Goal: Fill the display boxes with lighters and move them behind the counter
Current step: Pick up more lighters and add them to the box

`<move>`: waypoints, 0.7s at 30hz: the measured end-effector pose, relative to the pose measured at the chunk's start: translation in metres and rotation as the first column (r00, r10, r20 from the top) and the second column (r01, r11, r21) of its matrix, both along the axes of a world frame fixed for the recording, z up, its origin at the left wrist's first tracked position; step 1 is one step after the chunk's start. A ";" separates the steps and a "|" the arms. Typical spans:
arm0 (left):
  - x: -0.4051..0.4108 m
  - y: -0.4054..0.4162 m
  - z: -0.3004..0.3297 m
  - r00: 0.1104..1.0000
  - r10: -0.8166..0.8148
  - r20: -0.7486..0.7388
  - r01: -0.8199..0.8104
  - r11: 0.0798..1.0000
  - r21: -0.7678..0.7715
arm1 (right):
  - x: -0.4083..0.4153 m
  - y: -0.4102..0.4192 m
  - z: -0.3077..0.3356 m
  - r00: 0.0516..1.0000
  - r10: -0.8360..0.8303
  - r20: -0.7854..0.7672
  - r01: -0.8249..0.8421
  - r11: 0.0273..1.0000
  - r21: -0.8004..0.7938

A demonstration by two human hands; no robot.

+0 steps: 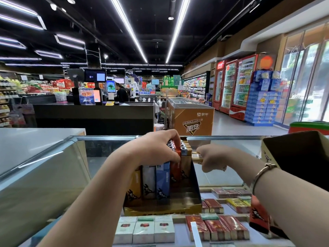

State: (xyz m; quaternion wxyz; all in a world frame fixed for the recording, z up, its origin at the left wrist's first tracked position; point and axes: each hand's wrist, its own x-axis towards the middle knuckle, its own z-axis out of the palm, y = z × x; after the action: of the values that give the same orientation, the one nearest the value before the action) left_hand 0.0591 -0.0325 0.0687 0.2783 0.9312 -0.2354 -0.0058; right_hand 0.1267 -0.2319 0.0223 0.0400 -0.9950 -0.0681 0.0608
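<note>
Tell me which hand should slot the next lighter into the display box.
Right. The right hand already pinches a tan lighter beside the display box; the left hand is gripping the standing lighters.

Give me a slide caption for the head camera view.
Left hand steadies lighters in display box; right hand adds another.

Interior brightly lit by long ceiling strip lights (130, 31); daylight enters through the glazed doors (306, 77) to their right. Strip reflections glare on the glass desk (44, 163) below. Wide-angle bending at the edges; distant shelves soft.
</note>
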 end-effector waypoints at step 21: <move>-0.018 -0.028 -0.002 0.701 -0.204 0.683 0.294 0.956 -0.017 | -0.079 0.011 0.040 0.941 0.315 -0.119 0.210 -0.271 0.939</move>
State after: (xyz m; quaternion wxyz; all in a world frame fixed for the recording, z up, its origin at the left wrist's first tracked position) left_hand 0.0415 -0.0604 0.0666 0.2280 0.8097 -0.4437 0.3090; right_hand 0.0472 -0.2211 0.0626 0.8236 -0.5329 -0.1266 0.1470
